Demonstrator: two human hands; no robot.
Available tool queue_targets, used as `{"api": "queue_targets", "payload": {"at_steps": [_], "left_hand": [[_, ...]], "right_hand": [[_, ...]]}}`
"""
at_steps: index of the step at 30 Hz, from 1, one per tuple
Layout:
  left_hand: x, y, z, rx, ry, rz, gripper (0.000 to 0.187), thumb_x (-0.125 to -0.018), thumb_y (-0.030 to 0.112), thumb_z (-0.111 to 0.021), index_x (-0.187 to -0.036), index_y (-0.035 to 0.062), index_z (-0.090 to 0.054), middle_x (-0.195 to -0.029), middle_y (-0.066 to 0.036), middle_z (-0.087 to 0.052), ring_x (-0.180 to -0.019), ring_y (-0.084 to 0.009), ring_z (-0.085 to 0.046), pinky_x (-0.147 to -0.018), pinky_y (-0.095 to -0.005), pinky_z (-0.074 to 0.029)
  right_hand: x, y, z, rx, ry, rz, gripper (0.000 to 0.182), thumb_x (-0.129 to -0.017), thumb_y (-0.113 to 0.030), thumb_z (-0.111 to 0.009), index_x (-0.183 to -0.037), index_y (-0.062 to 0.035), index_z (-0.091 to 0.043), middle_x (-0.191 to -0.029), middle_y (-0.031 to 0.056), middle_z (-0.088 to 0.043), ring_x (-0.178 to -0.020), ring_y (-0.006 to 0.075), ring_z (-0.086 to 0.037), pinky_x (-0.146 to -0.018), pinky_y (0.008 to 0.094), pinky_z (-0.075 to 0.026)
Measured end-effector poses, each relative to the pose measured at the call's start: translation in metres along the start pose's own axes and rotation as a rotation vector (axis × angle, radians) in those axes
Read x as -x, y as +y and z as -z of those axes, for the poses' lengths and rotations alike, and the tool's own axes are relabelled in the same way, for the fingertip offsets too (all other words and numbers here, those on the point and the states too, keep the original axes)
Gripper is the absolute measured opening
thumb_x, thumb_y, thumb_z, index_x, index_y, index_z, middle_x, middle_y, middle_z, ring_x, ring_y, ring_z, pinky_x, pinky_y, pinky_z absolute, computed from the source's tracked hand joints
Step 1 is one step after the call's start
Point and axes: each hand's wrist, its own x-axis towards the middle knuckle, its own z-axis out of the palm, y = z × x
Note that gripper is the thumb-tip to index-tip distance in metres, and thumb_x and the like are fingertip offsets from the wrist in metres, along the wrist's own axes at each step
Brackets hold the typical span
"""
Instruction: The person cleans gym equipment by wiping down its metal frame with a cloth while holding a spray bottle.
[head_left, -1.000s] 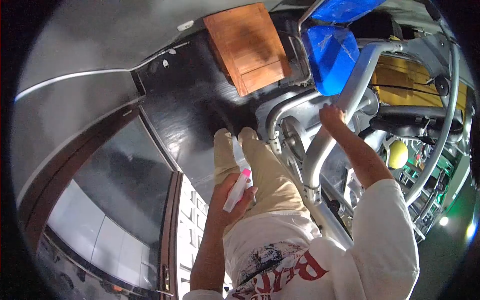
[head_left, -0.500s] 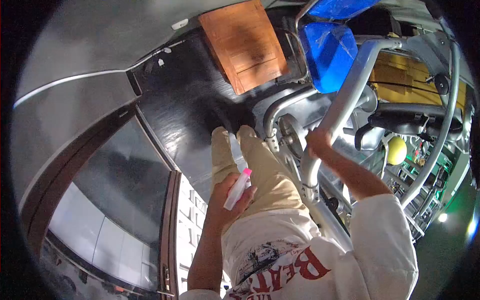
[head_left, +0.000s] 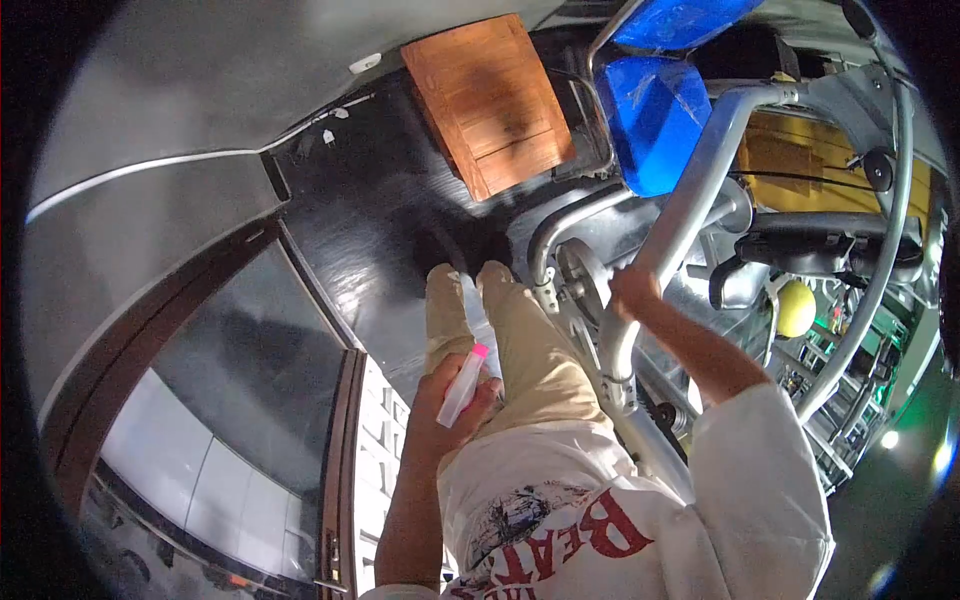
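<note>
A small translucent white bottle with a pink cap (head_left: 462,388) is in my left hand (head_left: 440,400), in front of my thighs. My fingers wrap round it, and its pink end points away from me. On the right, my right arm reaches out to a thick grey metal tube (head_left: 690,205) of a gym machine. My right hand (head_left: 634,292) is closed round the lower part of that tube; its fingertips are partly hidden. A round weight plate (head_left: 582,280) sits just left of this hand, on the machine's frame.
A wooden table (head_left: 490,105) and a blue plastic chair (head_left: 655,120) stand ahead. Black padding (head_left: 830,245) and a yellow ball (head_left: 795,308) are at the right. To my left is a brown-framed glass door (head_left: 250,350). Dark flooring (head_left: 350,220) lies ahead of my feet.
The view has shifted slightly, so the surroundings sit a little lower. The bottle has moved slightly left and stands more upright in my left hand. My right hand remains on the tube.
</note>
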Motion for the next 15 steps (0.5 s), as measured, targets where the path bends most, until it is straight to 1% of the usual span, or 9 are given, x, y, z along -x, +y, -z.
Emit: {"api": "queue_targets", "payload": {"at_steps": [1, 2, 4, 6, 7, 10, 12, 14, 15], "left_hand": [[0.002, 0.004, 0.0, -0.042, -0.008, -0.007, 0.025, -0.085, 0.019, -0.074, -0.101, 0.0054, -0.061, -0.071, -0.006, -0.063, -0.063, -0.0147, -0.061, -0.061, -0.0312, -0.049], [0.004, 0.012, 0.002, -0.088, -0.014, -0.016, 0.025, -0.085, 0.019, -0.074, -0.101, 0.0054, -0.061, -0.071, -0.006, -0.063, -0.062, -0.0145, -0.061, -0.061, -0.0315, -0.049], [0.007, 0.012, 0.009, -0.138, -0.022, 0.017, 0.024, -0.086, 0.018, -0.074, -0.101, 0.0046, -0.06, -0.074, -0.007, -0.064, -0.068, -0.0146, -0.063, -0.063, -0.0314, -0.051], [0.005, 0.0, 0.014, -0.132, -0.042, 0.089, 0.023, -0.087, 0.016, -0.074, -0.099, 0.0029, -0.059, -0.08, -0.007, -0.064, -0.078, -0.015, -0.068, -0.067, -0.0307, -0.054], [0.006, 0.001, 0.013, -0.135, -0.015, 0.071, 0.024, -0.086, 0.017, -0.074, -0.1, 0.0038, -0.06, -0.077, -0.008, -0.064, -0.074, -0.0149, -0.066, -0.065, -0.0309, -0.053], [0.013, 0.006, 0.009, -0.135, 0.013, 0.049, 0.025, -0.085, 0.018, -0.074, -0.102, 0.0048, -0.06, -0.075, -0.008, -0.066, -0.069, -0.0148, -0.065, -0.064, -0.0309, -0.051], [0.01, 0.011, 0.009, -0.139, -0.02, 0.03, 0.024, -0.087, 0.015, -0.074, -0.101, 0.003, -0.059, -0.083, -0.007, -0.067, -0.078, -0.0152, -0.069, -0.068, -0.0302, -0.054], [0.015, 0.013, 0.011, -0.13, -0.025, 0.041, 0.025, -0.087, 0.015, -0.074, -0.102, 0.0031, -0.058, -0.083, -0.006, -0.066, -0.079, -0.0152, -0.069, -0.068, -0.0303, -0.054], [0.016, 0.016, 0.012, -0.127, -0.023, 0.046, 0.025, -0.087, 0.016, -0.074, -0.102, 0.003, -0.058, -0.083, -0.006, -0.065, -0.079, -0.0151, -0.069, -0.068, -0.0303, -0.054]], "right_hand": [[-0.005, 0.017, 0.05, -0.001, -0.112, -0.14, 0.018, -0.085, -0.018, -0.065, -0.099, -0.0106, -0.075, -0.106, 0.013, -0.071, -0.1, 0.0273, -0.069, -0.078, 0.0497, -0.059], [-0.057, 0.051, 0.006, -0.208, -0.002, -0.305, 0.017, -0.085, -0.02, -0.065, -0.097, -0.0131, -0.075, -0.102, 0.0111, -0.073, -0.101, 0.0276, -0.069, -0.076, 0.051, -0.058], [-0.026, 0.037, 0.039, -0.089, 0.16, -0.174, 0.019, -0.085, -0.023, -0.065, -0.093, -0.0078, -0.073, -0.098, 0.0118, -0.072, -0.092, 0.0271, -0.071, -0.076, 0.0475, -0.058], [-0.007, -0.01, 0.009, 0.091, 0.024, -0.167, 0.027, -0.086, -0.024, -0.065, -0.107, -0.0076, -0.07, -0.11, 0.013, -0.07, -0.104, 0.028, -0.067, -0.088, 0.0567, -0.052], [0.015, -0.035, 0.023, -0.13, -0.074, -0.221, 0.036, -0.087, -0.024, -0.063, -0.119, -0.0084, -0.064, -0.118, 0.0132, -0.067, -0.112, 0.0287, -0.064, -0.094, 0.062, -0.046], [-0.022, 0.015, -0.019, -0.05, 0.123, -0.075, 0.015, -0.084, -0.02, -0.065, -0.085, -0.0072, -0.074, -0.092, 0.0118, -0.073, -0.088, 0.0295, -0.071, -0.073, 0.0527, -0.055], [-0.045, 0.063, 0.034, -0.067, 0.173, -0.293, 0.016, -0.084, -0.021, -0.065, -0.089, -0.011, -0.075, -0.092, 0.0099, -0.073, -0.086, 0.026, -0.071, -0.064, 0.0455, -0.057], [-0.061, 0.058, -0.004, 0.056, 0.401, -0.189, 0.016, -0.084, -0.022, -0.065, -0.089, -0.0119, -0.075, -0.089, 0.0083, -0.073, -0.082, 0.0255, -0.07, -0.067, 0.0508, -0.057], [-0.051, 0.031, -0.021, 0.025, 0.271, -0.189, 0.018, -0.086, -0.022, -0.061, -0.091, -0.0121, -0.075, -0.093, 0.0104, -0.072, -0.088, 0.0279, -0.07, -0.073, 0.0523, -0.056]]}}
